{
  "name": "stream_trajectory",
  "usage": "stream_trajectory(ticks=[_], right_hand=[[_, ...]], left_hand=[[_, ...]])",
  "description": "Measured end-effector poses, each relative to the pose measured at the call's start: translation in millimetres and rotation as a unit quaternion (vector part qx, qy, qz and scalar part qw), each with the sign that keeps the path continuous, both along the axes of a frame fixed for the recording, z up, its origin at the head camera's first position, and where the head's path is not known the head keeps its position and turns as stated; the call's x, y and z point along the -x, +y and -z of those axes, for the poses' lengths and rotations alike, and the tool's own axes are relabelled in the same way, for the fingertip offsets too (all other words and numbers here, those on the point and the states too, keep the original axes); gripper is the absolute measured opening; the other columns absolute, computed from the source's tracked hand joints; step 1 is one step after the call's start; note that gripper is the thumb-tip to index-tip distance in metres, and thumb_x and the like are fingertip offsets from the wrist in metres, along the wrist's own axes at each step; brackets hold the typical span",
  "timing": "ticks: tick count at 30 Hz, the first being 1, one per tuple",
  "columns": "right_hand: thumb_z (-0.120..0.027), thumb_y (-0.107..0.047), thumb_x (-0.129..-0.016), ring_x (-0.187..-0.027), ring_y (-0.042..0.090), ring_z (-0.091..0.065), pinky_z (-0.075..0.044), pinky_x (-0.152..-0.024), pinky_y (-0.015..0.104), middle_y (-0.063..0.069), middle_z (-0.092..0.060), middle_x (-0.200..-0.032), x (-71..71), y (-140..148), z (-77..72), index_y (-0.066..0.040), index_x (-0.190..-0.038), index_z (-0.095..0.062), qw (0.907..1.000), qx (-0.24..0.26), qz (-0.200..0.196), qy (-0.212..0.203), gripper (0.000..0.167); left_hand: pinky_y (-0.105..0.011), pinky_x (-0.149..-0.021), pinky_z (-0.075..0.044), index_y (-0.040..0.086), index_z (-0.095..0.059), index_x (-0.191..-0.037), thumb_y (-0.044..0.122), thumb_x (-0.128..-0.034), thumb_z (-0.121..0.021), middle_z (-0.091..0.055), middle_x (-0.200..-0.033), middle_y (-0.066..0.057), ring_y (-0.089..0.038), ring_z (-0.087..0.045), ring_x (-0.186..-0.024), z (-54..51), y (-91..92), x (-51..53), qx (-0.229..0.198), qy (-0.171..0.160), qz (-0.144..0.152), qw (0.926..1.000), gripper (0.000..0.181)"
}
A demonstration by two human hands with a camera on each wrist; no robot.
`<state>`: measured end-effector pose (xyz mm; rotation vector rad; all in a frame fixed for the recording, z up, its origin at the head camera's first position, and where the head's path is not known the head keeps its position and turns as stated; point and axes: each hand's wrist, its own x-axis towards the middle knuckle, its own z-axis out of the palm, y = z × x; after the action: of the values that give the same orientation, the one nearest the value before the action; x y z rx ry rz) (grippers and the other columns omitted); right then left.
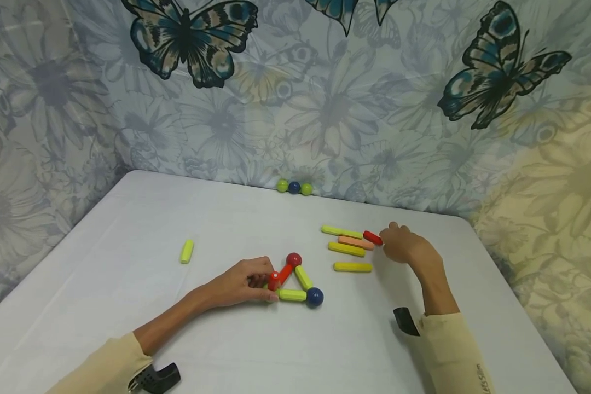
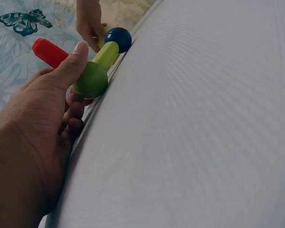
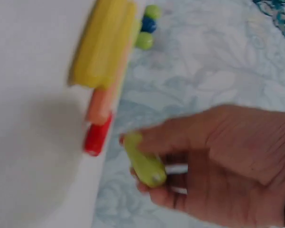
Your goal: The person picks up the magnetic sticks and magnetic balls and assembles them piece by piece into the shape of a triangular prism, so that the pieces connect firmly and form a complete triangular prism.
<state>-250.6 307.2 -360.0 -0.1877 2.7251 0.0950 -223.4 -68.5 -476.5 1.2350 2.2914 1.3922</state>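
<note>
My left hand (image 1: 243, 282) grips the left corner of a triangle of toy building rods and balls. Its green ball (image 2: 90, 81) sits between thumb and fingers, and a short red rod (image 2: 50, 52) sticks up from there. The other corners are a red ball (image 1: 294, 260) and a blue ball (image 1: 314, 296), joined by yellow-green rods (image 1: 293, 295) and another red rod (image 1: 285, 272). Over the right side of the table, my right hand (image 1: 404, 245) pinches a short yellow-green rod (image 3: 144, 161), slightly blurred in the right wrist view and hidden in the head view.
Near the right hand lie a loose red rod (image 1: 372, 238), an orange rod (image 1: 356, 242), a long yellow-green rod (image 1: 342, 232) and yellow rods (image 1: 352, 267). One short yellow-green rod (image 1: 187, 251) lies far left. Balls (image 1: 294, 187) line the white table's back edge, against patterned cloth.
</note>
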Motion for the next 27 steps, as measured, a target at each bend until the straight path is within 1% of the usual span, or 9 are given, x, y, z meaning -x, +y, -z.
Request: stream_trajectory(ticks=[2, 4, 6, 10, 13, 16, 20, 24, 27], right_hand=[[-0.056, -0.002, -0.100, -0.106, 0.032, -0.062, -0.057, -0.094, 0.049, 0.022, -0.062, -0.124, -4.4, -7, -9.4, 0.006, -0.135, -0.061, 0.9965, 0.070, -0.044, 0.000, 0.036], [-0.058, -0.002, -0.100, -0.101, 0.025, -0.061, -0.056, -0.089, 0.042, 0.017, -0.066, -0.122, -9.6, -16, -17.4, 0.001, -0.135, -0.062, 0.9842, 0.151, -0.091, -0.014, 0.035], [-0.062, -0.004, -0.101, -0.101, 0.020, -0.061, -0.055, -0.088, 0.036, 0.011, -0.069, -0.120, -13.9, -26, -20.2, -0.007, -0.129, -0.064, 0.9692, 0.203, -0.137, -0.022, 0.029], [-0.072, -0.010, -0.097, -0.096, 0.014, -0.062, -0.055, -0.086, 0.029, 0.000, -0.067, -0.105, -22.6, -48, -24.0, -0.017, -0.113, -0.063, 0.9411, 0.265, -0.208, -0.033, 0.019], [-0.077, -0.011, -0.094, -0.096, 0.010, -0.062, -0.055, -0.089, 0.031, -0.007, -0.063, -0.099, -28.4, -64, -24.6, -0.020, -0.103, -0.060, 0.9288, 0.279, -0.241, -0.040, 0.021], [-0.081, -0.014, -0.091, -0.094, 0.008, -0.062, -0.057, -0.091, 0.035, -0.011, -0.060, -0.093, -32.0, -76, -22.6, -0.020, -0.097, -0.057, 0.9240, 0.273, -0.263, -0.051, 0.026], [-0.085, -0.019, -0.088, -0.090, 0.010, -0.064, -0.058, -0.087, 0.036, -0.013, -0.060, -0.087, -33.3, -87, -17.5, -0.022, -0.094, -0.056, 0.9266, 0.252, -0.274, -0.054, 0.030], [-0.086, -0.017, -0.087, -0.090, 0.013, -0.064, -0.057, -0.087, 0.034, -0.014, -0.060, -0.086, -33.9, -93, -12.1, -0.021, -0.094, -0.056, 0.9244, 0.256, -0.274, -0.070, 0.031], [-0.085, -0.015, -0.088, -0.090, 0.010, -0.063, -0.058, -0.088, 0.035, -0.013, -0.060, -0.087, -34.8, -95, -8.9, -0.020, -0.094, -0.056, 0.9211, 0.268, -0.268, -0.089, 0.030]], left_hand=[[-0.018, -0.066, -0.041, 0.025, -0.066, -0.093, 0.034, -0.0919, -0.081, -0.055, -0.089, 0.000, -0.003, -0.049, -0.075, 0.1, -0.2, 0.4, -0.002, -0.001, -0.001, 1.0000, 0.017], [-0.018, -0.066, -0.041, 0.025, -0.067, -0.093, 0.033, -0.0919, -0.081, -0.055, -0.089, 0.000, -0.003, -0.049, -0.075, 0.3, -0.4, 0.2, -0.003, -0.003, -0.001, 1.0000, 0.017], [-0.018, -0.065, -0.041, 0.025, -0.066, -0.093, 0.033, -0.0920, -0.081, -0.055, -0.089, 0.000, -0.003, -0.049, -0.075, 0.6, -0.8, -0.6, -0.003, -0.005, -0.001, 1.0000, 0.017], [-0.018, -0.065, -0.041, 0.025, -0.066, -0.094, 0.033, -0.0920, -0.081, -0.056, -0.088, 0.000, -0.004, -0.050, -0.074, 0.8, -1.0, -1.2, -0.007, -0.008, 0.000, 0.9999, 0.017], [-0.019, -0.065, -0.042, 0.025, -0.067, -0.094, 0.033, -0.0921, -0.081, -0.056, -0.088, 0.000, -0.004, -0.050, -0.074, 0.5, -0.8, -0.5, -0.008, -0.008, 0.001, 0.9999, 0.016], [-0.018, -0.065, -0.042, 0.025, -0.067, -0.094, 0.033, -0.0922, -0.081, -0.056, -0.089, 0.000, -0.004, -0.051, -0.075, -0.1, -1.1, 0.2, -0.006, -0.008, 0.000, 1.0000, 0.016], [-0.018, -0.065, -0.042, 0.026, -0.068, -0.095, 0.033, -0.0917, -0.081, -0.057, -0.089, 0.000, -0.004, -0.051, -0.075, -0.6, -1.3, 0.8, -0.008, -0.010, 0.000, 0.9999, 0.015], [-0.018, -0.065, -0.042, 0.025, -0.069, -0.095, 0.031, -0.0911, -0.082, -0.057, -0.089, -0.001, -0.004, -0.050, -0.075, 0.1, -0.7, 1.2, -0.016, -0.010, 0.002, 0.9998, 0.015], [-0.018, -0.065, -0.042, 0.025, -0.069, -0.095, 0.031, -0.0909, -0.082, -0.057, -0.088, -0.001, -0.003, -0.049, -0.074, 1.5, -0.6, 1.5, -0.019, -0.009, 0.005, 0.9998, 0.015]])
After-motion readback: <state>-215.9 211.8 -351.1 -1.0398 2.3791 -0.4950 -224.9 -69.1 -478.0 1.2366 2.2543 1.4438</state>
